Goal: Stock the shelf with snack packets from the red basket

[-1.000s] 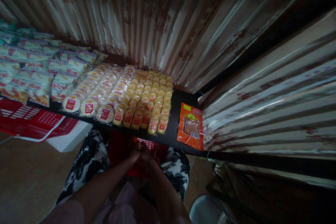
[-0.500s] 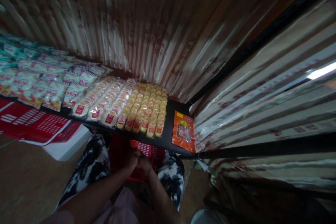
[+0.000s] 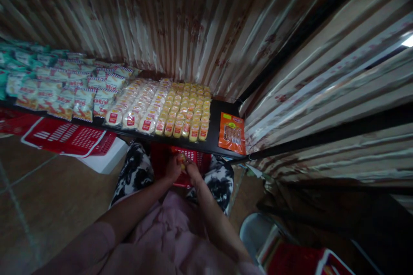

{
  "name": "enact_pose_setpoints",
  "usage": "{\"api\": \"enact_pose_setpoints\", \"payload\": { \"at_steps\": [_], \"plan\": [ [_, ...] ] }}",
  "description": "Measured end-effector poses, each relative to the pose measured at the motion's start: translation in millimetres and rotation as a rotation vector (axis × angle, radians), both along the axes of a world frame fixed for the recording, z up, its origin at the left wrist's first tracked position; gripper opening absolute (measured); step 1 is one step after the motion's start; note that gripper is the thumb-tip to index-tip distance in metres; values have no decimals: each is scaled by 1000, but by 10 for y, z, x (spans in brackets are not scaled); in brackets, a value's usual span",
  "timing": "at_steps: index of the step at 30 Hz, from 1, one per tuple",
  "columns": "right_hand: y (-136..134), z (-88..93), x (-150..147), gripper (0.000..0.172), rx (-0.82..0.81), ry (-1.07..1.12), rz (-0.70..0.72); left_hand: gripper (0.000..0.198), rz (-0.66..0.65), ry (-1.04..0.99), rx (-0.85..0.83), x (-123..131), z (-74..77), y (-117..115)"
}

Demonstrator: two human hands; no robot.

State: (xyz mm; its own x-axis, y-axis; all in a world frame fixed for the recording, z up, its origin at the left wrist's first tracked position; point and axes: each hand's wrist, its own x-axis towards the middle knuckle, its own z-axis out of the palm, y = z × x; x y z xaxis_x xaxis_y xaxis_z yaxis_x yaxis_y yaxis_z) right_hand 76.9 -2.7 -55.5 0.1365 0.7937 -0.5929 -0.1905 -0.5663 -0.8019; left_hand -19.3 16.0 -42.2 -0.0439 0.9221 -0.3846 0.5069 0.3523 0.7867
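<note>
Yellow shows more clearly between the 2 hands than it did 0.5 s ago: a small packet [image 3: 183, 162], held over the red basket [image 3: 191, 154], near the front edge of the black shelf [image 3: 214, 122]. That suggests both hands are busy with this 1 item. The left hand [image 3: 174, 168] is closed on it; the right hand [image 3: 193, 172] meets it with bunched fingers, though I cannot tell how firmly. On the shelf, 6 rows of yellow packs [image 3: 185, 109] reach almost to the front edge. Dark surface shows between them and the orange pouch [image 3: 232, 133] by the front right corner. With that edge close beyond the hands, lifting looks tighter than drawing back.
</note>
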Motion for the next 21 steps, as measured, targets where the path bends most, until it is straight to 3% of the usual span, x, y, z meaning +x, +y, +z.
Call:
{"api": "enact_pose_setpoints", "payload": {
  "at_steps": [5,12,21],
  "plan": [
    [-48,73,12,43,-25,90,-93,33,-4,13,36,-44,77,-18],
    [-88,181,-8,51,64,174,-152,34,15,-34,111,-49,167,-30],
    [-148,321,-1,57,132,227,-129,31,76,-103,204,-67,356,-57]
  ]
}}
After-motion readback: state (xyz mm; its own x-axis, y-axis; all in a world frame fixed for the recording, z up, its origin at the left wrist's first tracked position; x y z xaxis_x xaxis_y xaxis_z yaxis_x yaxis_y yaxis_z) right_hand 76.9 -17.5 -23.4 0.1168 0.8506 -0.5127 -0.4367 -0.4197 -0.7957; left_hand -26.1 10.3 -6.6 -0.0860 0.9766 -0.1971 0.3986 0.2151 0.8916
